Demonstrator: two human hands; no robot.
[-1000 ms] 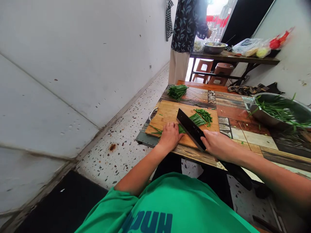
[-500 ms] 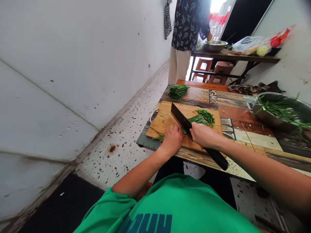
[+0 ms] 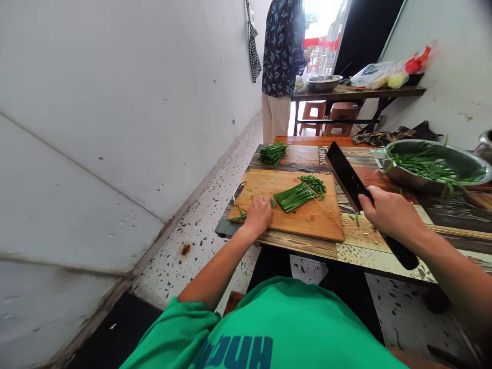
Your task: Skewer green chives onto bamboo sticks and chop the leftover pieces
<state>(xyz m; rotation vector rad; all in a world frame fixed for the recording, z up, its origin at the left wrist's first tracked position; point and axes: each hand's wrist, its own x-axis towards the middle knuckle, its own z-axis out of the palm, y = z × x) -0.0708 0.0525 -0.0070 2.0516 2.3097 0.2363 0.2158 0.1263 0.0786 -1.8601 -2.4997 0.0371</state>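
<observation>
My right hand [image 3: 392, 210] grips the black handle of a kitchen knife [image 3: 348, 174], its broad dark blade raised over the right side of the wooden cutting board [image 3: 253, 179]. My left hand [image 3: 260, 212] rests on the left part of the board, fingers curled closed, with a bit of green chive showing at the fingertips. To its right lies a cut bundle of chives [image 3: 295, 197], apart from the hand. Behind that bundle sits a small heap of chopped chives [image 3: 314, 183]. A few loose stalks [image 3: 239, 214] lie at the board's left edge.
Another bunch of chives [image 3: 272, 154] lies on the table beyond the board. A steel basin [image 3: 434, 184] with green stalks stands at the right. Further back, a person [image 3: 280, 56] stands by a second table [image 3: 400, 93] holding a metal bowl [image 3: 323, 84] and plastic bags.
My right hand has lifted the knife off the chives and moved it right. My left hand has shifted slightly left, away from the bundle. The person behind has raised a hand from the bowl.
</observation>
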